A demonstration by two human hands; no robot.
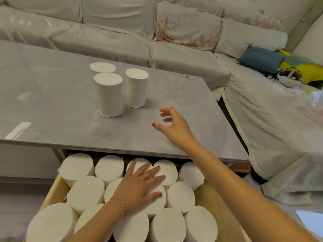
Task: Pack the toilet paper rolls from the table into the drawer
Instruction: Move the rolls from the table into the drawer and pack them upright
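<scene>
Three white toilet paper rolls stand upright on the grey table [52,102]: a front roll [109,95], a right roll [136,88] and a rear roll [102,67] half hidden behind the front one. Below the table's front edge the wooden drawer [209,194] is pulled out and holds several upright rolls [85,193] packed close together. My left hand [139,184] lies flat, fingers spread, on top of the rolls in the drawer's middle. My right hand [173,126] hovers over the table, fingers apart and empty, right of the standing rolls.
A pale covered sofa [174,55] runs behind and to the right of the table. A blue cushion [260,58], yellow cloth and a white headset [288,79] lie at its far right. A clear plastic bag [309,105] sits at the right edge.
</scene>
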